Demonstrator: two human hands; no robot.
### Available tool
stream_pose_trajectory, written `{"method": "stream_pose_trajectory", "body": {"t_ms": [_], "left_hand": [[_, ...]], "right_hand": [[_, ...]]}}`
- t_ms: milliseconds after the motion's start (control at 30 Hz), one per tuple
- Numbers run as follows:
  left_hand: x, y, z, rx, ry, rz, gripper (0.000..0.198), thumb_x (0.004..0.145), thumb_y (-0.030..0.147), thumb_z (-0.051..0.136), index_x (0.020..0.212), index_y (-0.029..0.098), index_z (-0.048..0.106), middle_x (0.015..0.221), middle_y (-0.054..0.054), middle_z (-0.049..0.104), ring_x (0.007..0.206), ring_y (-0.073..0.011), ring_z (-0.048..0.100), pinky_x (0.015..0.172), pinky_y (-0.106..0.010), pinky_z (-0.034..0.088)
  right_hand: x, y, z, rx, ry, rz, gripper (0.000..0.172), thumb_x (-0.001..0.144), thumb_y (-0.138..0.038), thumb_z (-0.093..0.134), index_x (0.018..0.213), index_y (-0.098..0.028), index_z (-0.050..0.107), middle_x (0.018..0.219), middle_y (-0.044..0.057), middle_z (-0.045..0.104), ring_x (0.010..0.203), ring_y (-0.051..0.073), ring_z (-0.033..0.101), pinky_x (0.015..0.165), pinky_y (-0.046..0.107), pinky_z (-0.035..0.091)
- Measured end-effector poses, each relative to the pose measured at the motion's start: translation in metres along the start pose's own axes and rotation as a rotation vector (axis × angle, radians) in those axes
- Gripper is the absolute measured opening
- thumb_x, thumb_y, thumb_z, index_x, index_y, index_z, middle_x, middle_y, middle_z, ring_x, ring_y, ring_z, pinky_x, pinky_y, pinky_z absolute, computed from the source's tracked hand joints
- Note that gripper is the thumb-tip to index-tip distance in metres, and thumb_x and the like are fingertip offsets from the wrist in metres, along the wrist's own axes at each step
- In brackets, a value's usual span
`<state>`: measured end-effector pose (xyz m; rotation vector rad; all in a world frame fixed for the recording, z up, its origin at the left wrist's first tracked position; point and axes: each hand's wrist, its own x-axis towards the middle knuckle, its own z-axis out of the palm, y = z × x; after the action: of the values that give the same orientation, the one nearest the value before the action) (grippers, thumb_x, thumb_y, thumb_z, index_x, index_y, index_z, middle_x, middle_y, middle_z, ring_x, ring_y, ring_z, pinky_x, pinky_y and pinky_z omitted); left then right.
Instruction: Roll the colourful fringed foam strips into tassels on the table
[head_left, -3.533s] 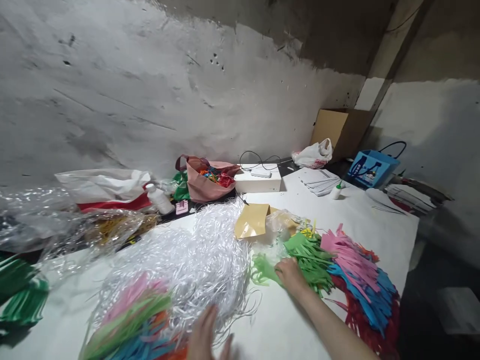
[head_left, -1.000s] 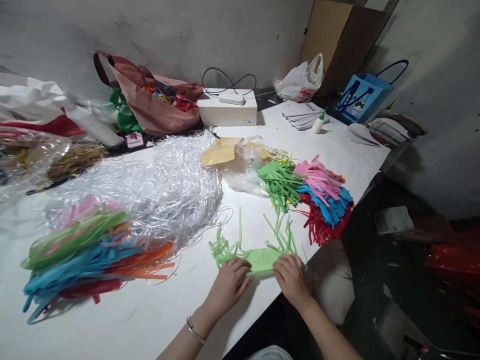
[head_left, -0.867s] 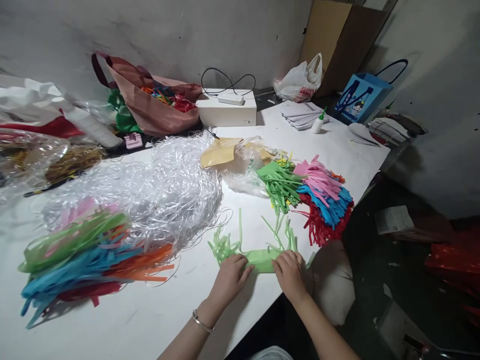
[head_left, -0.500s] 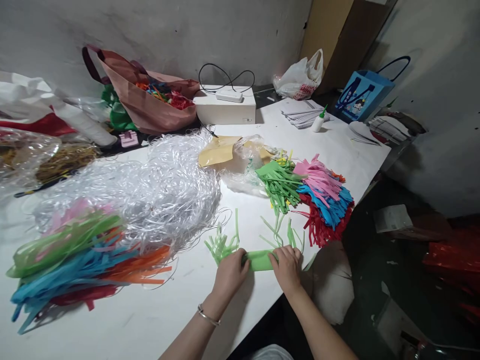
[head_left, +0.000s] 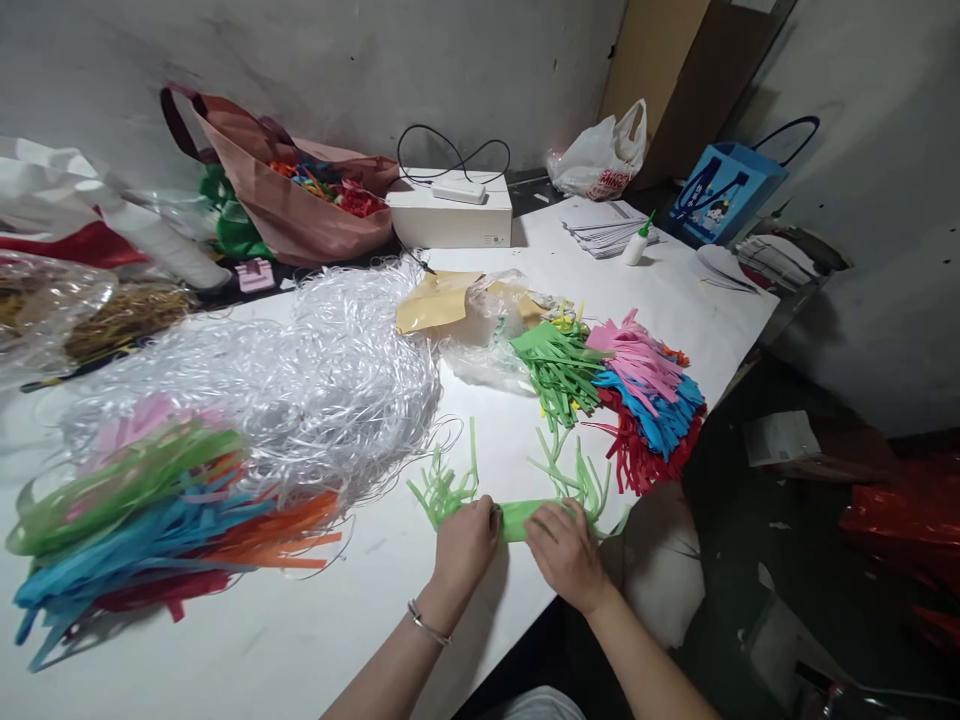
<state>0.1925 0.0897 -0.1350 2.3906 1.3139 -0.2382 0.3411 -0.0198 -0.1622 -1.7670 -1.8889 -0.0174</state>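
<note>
A light green fringed paper strip [head_left: 515, 520] lies near the front edge of the white-covered table, its cut ends fanning out beyond both hands. My left hand [head_left: 466, 538], with a bracelet at the wrist, is closed on the strip's left part. On the right part, my right hand [head_left: 564, 548] has its fingers curled over the paper. Between the hands the strip looks flat and uncut. Farther back sits a green fringed bundle [head_left: 559, 365], beside a pink one [head_left: 637, 352], a blue one [head_left: 660, 415] and a red one [head_left: 637, 450].
Clear shiny strings [head_left: 337, 380] heap at the left centre. Coloured strips [head_left: 150, 530] lie front left. Behind stand a pink bag [head_left: 277, 200], a white box [head_left: 457, 215], a glue bottle [head_left: 636, 243], stacked papers [head_left: 600, 228] and a blue bag [head_left: 724, 190].
My right hand has shifted slightly left along the green strip, closer to my left hand. The fringe at the right end has spread out more.
</note>
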Motion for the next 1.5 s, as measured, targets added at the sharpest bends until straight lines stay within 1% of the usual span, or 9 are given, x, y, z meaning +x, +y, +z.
{"method": "stream_pose_trajectory", "body": {"t_ms": [133,267,400,500,567,633,833,1200,1500], "left_hand": [[-0.002,-0.004,-0.007,0.043,0.041,0.017,0.023,0.093,0.019,0.038,0.086,0.018,0.060,0.081,-0.007,0.071,0.080,-0.0252,0.065,0.069,-0.035,0.036],[-0.003,-0.033,-0.027,0.088,0.121,-0.012,0.023,0.090,0.015,0.040,0.091,0.018,0.062,0.088,-0.010,0.070,0.090,-0.0304,0.061,0.079,-0.044,0.035],[-0.009,-0.058,-0.037,0.112,0.400,-0.024,0.027,0.090,0.016,0.043,0.109,0.018,0.062,0.110,-0.014,0.068,0.102,-0.0315,0.057,0.087,-0.048,0.037],[-0.019,-0.047,-0.022,0.071,0.503,0.274,0.031,0.089,0.013,0.047,0.116,0.019,0.060,0.120,-0.014,0.064,0.111,-0.0298,0.054,0.095,-0.047,0.036],[-0.025,-0.030,-0.003,0.049,0.424,0.524,0.035,0.089,0.010,0.047,0.121,0.021,0.058,0.121,-0.011,0.063,0.112,-0.0278,0.053,0.099,-0.045,0.035],[-0.027,-0.015,0.015,0.038,0.336,0.626,0.038,0.088,0.007,0.047,0.123,0.021,0.056,0.119,-0.009,0.064,0.110,-0.0264,0.054,0.097,-0.043,0.036],[-0.018,-0.015,0.030,-0.067,0.258,0.533,0.020,0.091,0.009,0.048,0.100,0.020,0.062,0.096,-0.004,0.066,0.090,-0.0218,0.055,0.087,-0.040,0.038],[-0.025,-0.024,0.021,-0.105,0.348,0.342,0.022,0.097,0.018,0.044,0.090,0.020,0.064,0.101,-0.006,0.069,0.097,-0.0232,0.058,0.090,-0.045,0.032],[-0.011,-0.016,0.015,0.042,0.352,0.147,0.028,0.096,0.027,0.044,0.078,0.019,0.064,0.093,-0.008,0.067,0.089,-0.0270,0.057,0.081,-0.044,0.037]], "right_hand": [[-0.012,-0.004,0.011,0.022,-0.015,-0.034,0.013,0.096,-0.017,0.055,0.103,-0.022,0.063,0.099,0.002,0.071,0.104,0.018,0.061,0.107,0.042,0.029],[-0.016,-0.004,0.019,-0.013,0.024,-0.014,0.018,0.097,-0.013,0.051,0.101,-0.023,0.065,0.098,0.002,0.071,0.103,0.017,0.062,0.106,0.043,0.032],[-0.015,-0.005,0.021,-0.015,0.035,-0.008,0.019,0.097,-0.013,0.050,0.100,-0.023,0.066,0.096,0.003,0.072,0.100,0.017,0.063,0.105,0.043,0.033],[-0.013,-0.006,0.020,-0.002,0.053,0.002,0.019,0.097,-0.013,0.050,0.096,-0.022,0.066,0.092,0.002,0.072,0.094,0.016,0.064,0.105,0.043,0.032],[-0.012,-0.007,0.017,0.023,0.056,0.012,0.021,0.097,-0.012,0.047,0.093,-0.022,0.066,0.090,0.002,0.071,0.092,0.016,0.064,0.105,0.044,0.032],[-0.011,-0.007,0.012,0.059,0.040,0.027,0.023,0.097,-0.013,0.044,0.092,-0.022,0.065,0.089,0.002,0.071,0.090,0.016,0.063,0.104,0.044,0.033],[-0.017,-0.004,0.004,0.048,-0.006,0.032,0.016,0.096,-0.022,0.051,0.106,-0.020,0.063,0.102,0.007,0.069,0.101,0.022,0.060,0.103,0.045,0.032],[-0.013,0.013,0.005,-0.087,0.010,0.257,0.013,0.090,-0.015,0.060,0.079,-0.022,0.061,0.098,0.004,0.065,0.102,0.023,0.057,0.099,0.045,0.032],[0.008,0.010,0.006,-0.244,-0.011,0.400,0.012,0.090,-0.020,0.059,0.078,-0.021,0.059,0.092,0.009,0.064,0.094,0.029,0.056,0.092,0.051,0.035]]}}
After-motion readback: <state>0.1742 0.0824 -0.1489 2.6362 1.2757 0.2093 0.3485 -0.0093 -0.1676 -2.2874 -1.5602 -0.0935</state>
